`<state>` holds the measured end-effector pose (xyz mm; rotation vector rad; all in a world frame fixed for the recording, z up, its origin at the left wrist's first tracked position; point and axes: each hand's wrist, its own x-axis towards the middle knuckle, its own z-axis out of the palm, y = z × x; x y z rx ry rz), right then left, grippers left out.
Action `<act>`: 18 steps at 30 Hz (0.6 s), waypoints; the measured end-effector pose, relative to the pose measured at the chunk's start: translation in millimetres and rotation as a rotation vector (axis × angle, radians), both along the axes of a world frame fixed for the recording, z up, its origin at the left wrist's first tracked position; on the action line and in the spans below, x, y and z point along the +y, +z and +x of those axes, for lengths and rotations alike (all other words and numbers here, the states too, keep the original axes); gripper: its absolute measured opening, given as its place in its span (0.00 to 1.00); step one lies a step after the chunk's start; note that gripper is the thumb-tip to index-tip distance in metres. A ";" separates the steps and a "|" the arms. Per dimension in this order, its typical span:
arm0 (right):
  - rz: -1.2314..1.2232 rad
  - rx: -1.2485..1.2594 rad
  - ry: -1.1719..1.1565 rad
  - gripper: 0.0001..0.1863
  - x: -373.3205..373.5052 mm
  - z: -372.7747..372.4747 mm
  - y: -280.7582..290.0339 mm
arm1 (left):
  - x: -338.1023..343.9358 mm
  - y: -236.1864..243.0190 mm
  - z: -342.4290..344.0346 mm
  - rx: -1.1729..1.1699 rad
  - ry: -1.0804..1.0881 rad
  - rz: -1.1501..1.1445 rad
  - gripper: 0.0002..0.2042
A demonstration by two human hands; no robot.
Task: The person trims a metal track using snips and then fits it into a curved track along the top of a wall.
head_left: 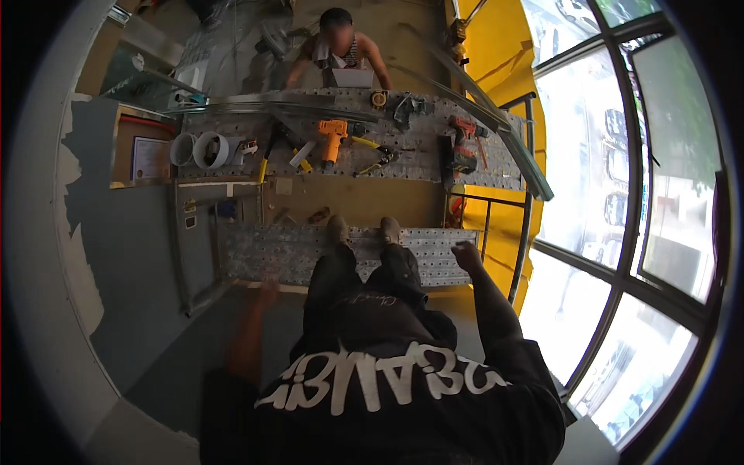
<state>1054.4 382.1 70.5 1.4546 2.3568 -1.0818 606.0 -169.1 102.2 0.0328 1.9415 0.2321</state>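
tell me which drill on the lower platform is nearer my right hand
The red drill, at the platform's right end above the right hand; the orange drill lies mid-platform.

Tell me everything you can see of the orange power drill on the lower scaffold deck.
The orange power drill lies on its side on the perforated metal deck below the person's feet. Its body is orange, plastic by the look, with a darker part near one end. It sits among yellow-handled hand tools; whether it touches them cannot be told. No hand is on it; both the person's hands are far above it.
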 end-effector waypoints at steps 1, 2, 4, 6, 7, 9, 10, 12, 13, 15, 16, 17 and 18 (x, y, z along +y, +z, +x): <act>-0.028 0.050 0.077 0.15 20.6 -38.0 -13.9 | -11.9 4.2 24.3 -0.018 -0.080 -0.048 0.19; -0.060 0.103 0.153 0.12 42.0 -77.7 -24.6 | -18.0 10.8 50.3 -0.034 -0.107 -0.086 0.19; 0.406 0.042 0.923 0.08 88.2 -127.1 -90.3 | -21.1 34.6 107.7 -0.075 -0.081 -0.122 0.18; 0.418 -0.218 1.173 0.08 114.6 -202.9 -125.9 | -28.3 49.9 183.3 -0.116 -0.002 -0.151 0.18; 0.378 -0.338 1.225 0.08 132.1 -243.4 -133.4 | -23.8 57.5 213.6 -0.137 0.053 -0.168 0.17; 0.331 -0.307 0.995 0.10 172.2 -286.2 -178.0 | -12.7 79.1 242.3 -0.171 0.126 -0.216 0.17; 0.184 -0.369 0.782 0.12 194.5 -308.0 -195.1 | -6.4 85.8 249.2 -0.185 0.151 -0.240 0.17; 0.135 -0.331 0.308 0.17 240.4 -326.2 -236.8 | 5.8 89.4 248.8 -0.208 0.176 -0.272 0.16; 0.120 -0.282 0.079 0.19 257.3 -330.8 -242.7 | 8.9 83.2 248.1 -0.216 0.180 -0.278 0.16; 0.027 -0.193 0.021 0.22 227.7 -403.3 -192.3 | 21.0 97.2 323.6 -0.222 0.350 -0.325 0.16; 0.050 -0.142 -0.092 0.22 218.4 -419.4 -170.6 | 27.7 101.3 335.6 -0.219 0.388 -0.338 0.16; 0.080 -0.086 -0.220 0.25 214.7 -431.9 -160.2 | 33.1 105.1 339.8 -0.212 0.402 -0.347 0.16; 0.081 -0.064 -0.233 0.25 227.6 -428.5 -174.2 | 36.2 105.2 330.6 -0.204 0.398 -0.348 0.15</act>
